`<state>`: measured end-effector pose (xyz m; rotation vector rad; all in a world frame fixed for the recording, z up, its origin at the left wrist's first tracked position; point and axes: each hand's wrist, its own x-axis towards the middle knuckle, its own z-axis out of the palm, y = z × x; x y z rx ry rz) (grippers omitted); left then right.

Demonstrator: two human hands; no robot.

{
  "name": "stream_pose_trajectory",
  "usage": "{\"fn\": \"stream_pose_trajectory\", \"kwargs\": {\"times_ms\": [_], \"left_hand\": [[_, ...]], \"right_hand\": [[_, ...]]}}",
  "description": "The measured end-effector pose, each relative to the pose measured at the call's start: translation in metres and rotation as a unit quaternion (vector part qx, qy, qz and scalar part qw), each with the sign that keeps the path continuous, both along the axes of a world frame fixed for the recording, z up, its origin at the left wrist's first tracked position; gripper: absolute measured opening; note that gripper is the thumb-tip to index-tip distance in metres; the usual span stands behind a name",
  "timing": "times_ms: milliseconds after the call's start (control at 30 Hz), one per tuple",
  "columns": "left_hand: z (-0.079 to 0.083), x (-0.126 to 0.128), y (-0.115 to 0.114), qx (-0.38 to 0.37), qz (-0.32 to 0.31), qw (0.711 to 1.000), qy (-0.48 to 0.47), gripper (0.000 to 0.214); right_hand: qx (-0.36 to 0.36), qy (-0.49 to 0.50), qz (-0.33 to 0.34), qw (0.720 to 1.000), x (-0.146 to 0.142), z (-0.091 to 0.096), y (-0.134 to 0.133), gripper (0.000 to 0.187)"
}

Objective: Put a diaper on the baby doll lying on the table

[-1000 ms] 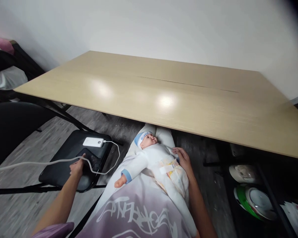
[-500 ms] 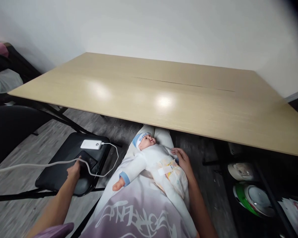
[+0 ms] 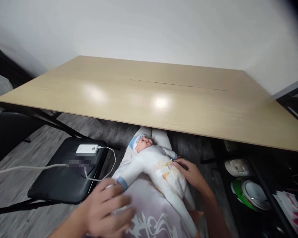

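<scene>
A baby doll (image 3: 152, 162) in a white suit and blue-and-white cap lies face up across my lap. Around its hips is a diaper (image 3: 172, 173), its white tab at the front. My right hand (image 3: 190, 173) rests against the doll's side, fingers stretched out and fingertips touching the diaper's edge near the doll's hand. Blurred by motion, my left hand (image 3: 109, 208) hovers over my lap beside the doll's sleeve. Its fingers are loosely bent and apart, with nothing visible in them.
A wooden table (image 3: 139, 96) spans the front, its edge above my knees. To the left a black chair (image 3: 57, 185) bears a white power bank (image 3: 86, 149), cables and a pixelated patch. At lower right a dark shelf holds a green-rimmed container (image 3: 250, 195) and papers (image 3: 288, 208).
My left hand has left the dark phone-like device on the chair and moved right, over my lap. My right hand stays at the doll's side, its fingers slightly shifted.
</scene>
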<state>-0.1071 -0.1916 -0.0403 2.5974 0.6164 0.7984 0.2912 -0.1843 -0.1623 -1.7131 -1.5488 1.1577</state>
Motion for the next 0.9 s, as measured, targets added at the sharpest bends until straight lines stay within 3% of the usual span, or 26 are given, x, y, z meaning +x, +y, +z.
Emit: {"fn": "stream_pose_trajectory", "kwargs": {"times_ms": [33, 100, 167, 267, 367, 433, 500, 600, 733, 767, 833, 900], "left_hand": [[0.006, 0.028, 0.013, -0.018, -0.058, 0.997, 0.045, 0.032], [0.003, 0.082, 0.047, -0.112, -0.07, 0.988, 0.08, 0.037], [-0.015, 0.123, 0.081, -0.162, -0.108, 0.977, 0.086, 0.04], [-0.05, 0.151, 0.113, -0.211, -0.2, 0.953, 0.08, 0.037], [-0.068, 0.151, 0.118, -0.26, -0.218, 0.94, 0.027, 0.029], [-0.069, 0.145, 0.113, -0.281, -0.202, 0.938, -0.007, 0.024], [-0.066, 0.138, 0.107, -0.298, -0.178, 0.937, -0.027, 0.022], [-0.061, 0.122, 0.098, -0.36, -0.145, 0.921, -0.035, 0.025], [-0.057, 0.097, 0.093, -0.53, -0.123, 0.839, 0.008, 0.04], [-0.054, 0.094, 0.095, -0.545, -0.11, 0.831, 0.006, 0.043], [-0.05, 0.103, 0.103, -0.492, -0.087, 0.866, -0.013, 0.042], [-0.05, 0.134, 0.114, -0.364, -0.105, 0.925, 0.0, 0.036]], "right_hand": [[0.011, -0.009, 0.011, 1.0, -0.001, 0.005, 0.003, 0.038], [0.046, -0.031, 0.028, 0.998, -0.004, 0.012, 0.007, 0.034], [0.09, -0.056, 0.036, 0.994, -0.006, 0.013, 0.01, 0.029], [0.138, -0.081, 0.032, 0.987, -0.004, 0.003, 0.013, 0.023], [0.15, -0.098, -0.03, 0.983, 0.01, -0.018, 0.015, 0.02], [0.126, -0.104, -0.073, 0.984, 0.022, -0.031, 0.016, 0.022], [0.106, -0.099, -0.071, 0.987, 0.027, -0.034, 0.017, 0.026], [0.121, -0.057, -0.005, 0.991, 0.01, -0.018, 0.019, 0.035], [0.119, -0.012, 0.11, 0.987, -0.028, 0.021, 0.019, 0.035], [0.114, -0.014, 0.12, 0.986, -0.03, 0.029, 0.017, 0.032], [0.085, -0.019, 0.101, 0.991, -0.024, 0.042, 0.008, 0.042], [0.024, -0.011, 0.063, 0.998, -0.004, 0.052, -0.009, 0.058]]}}
